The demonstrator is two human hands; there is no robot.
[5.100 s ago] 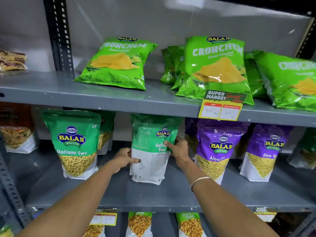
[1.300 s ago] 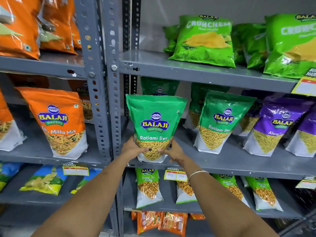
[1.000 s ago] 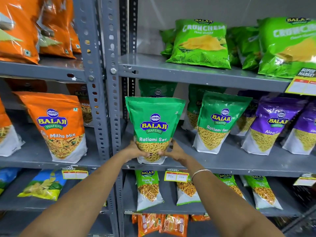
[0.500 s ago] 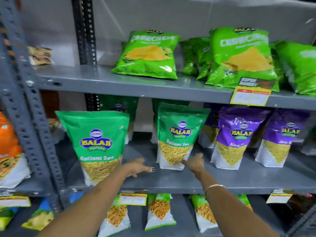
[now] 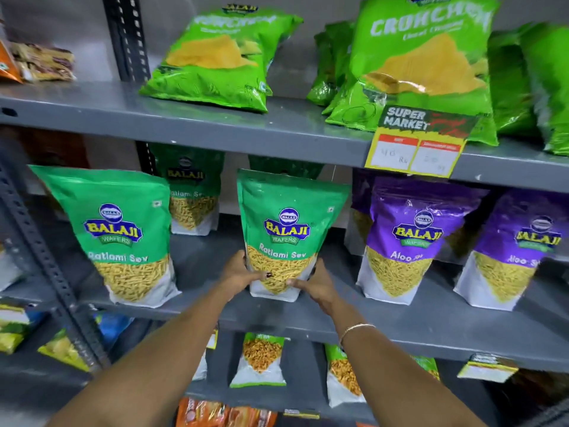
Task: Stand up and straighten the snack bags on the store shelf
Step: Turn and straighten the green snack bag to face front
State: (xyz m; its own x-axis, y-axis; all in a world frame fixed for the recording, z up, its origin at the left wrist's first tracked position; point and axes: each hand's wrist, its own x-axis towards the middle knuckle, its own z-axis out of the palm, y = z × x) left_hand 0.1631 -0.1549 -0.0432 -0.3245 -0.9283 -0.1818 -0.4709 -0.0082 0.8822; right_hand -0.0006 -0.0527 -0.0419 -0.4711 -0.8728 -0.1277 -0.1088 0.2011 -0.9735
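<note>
- The left hand (image 5: 238,274) is closed against the lower left edge of the middle Ratlami Sev bag (image 5: 288,232), thumb laid across its front.
- The right hand (image 5: 314,283) is clasped on the lower right corner in the same way.
- The bag is held between both hands on the middle shelf (image 5: 400,318), its long axis upright, top leaning slightly left.
- Both hands are equally near, at the base; straightening is judged to turn on squaring that base.
- The neighbouring Ratlami Sev bag (image 5: 123,235) and the purple Aloo Sev bag (image 5: 409,241) are seen upright, apart.
</note>
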